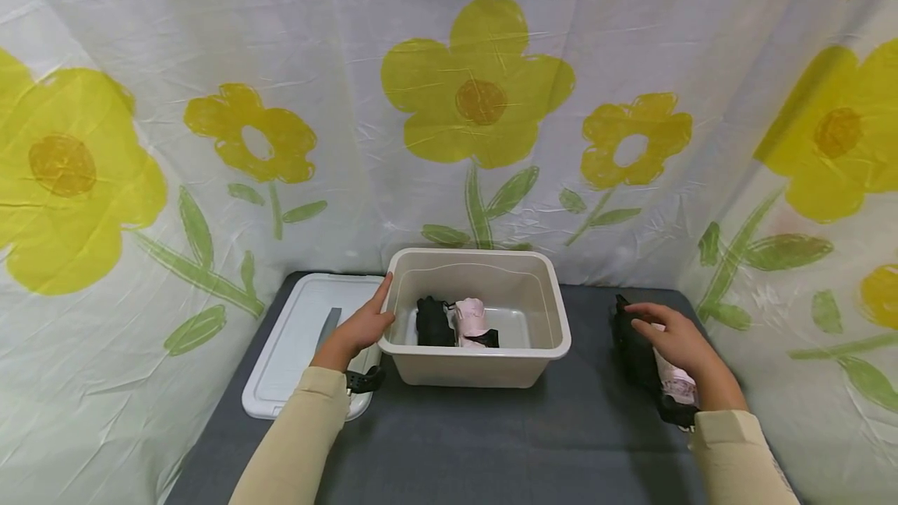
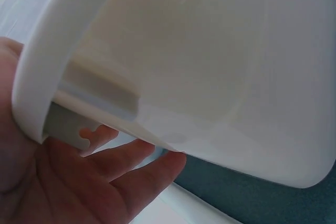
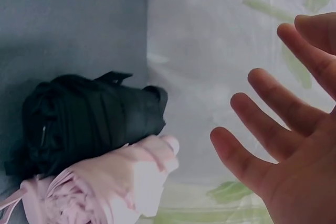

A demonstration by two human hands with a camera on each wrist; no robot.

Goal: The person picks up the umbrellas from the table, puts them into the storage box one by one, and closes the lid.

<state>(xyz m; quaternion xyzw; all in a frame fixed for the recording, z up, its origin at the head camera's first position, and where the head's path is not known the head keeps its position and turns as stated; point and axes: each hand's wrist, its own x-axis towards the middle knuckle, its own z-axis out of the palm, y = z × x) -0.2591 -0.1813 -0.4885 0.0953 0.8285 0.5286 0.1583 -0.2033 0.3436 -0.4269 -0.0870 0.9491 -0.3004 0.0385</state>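
Note:
A beige storage bin stands in the middle of the table, a black folded umbrella and a pink folded umbrella lying inside it. My left hand holds the bin by its left side, fingers spread under the rim against the outer wall, as the left wrist view shows. On the right, my right hand hovers with spread fingers above another black folded umbrella and another pink one. These two lie side by side, and the hand holds neither.
To the left of the bin a white lid with a grey handle lies flat, partly under my left forearm. A dark grey cloth covers the table. Behind and on both sides hangs a white curtain with yellow flowers.

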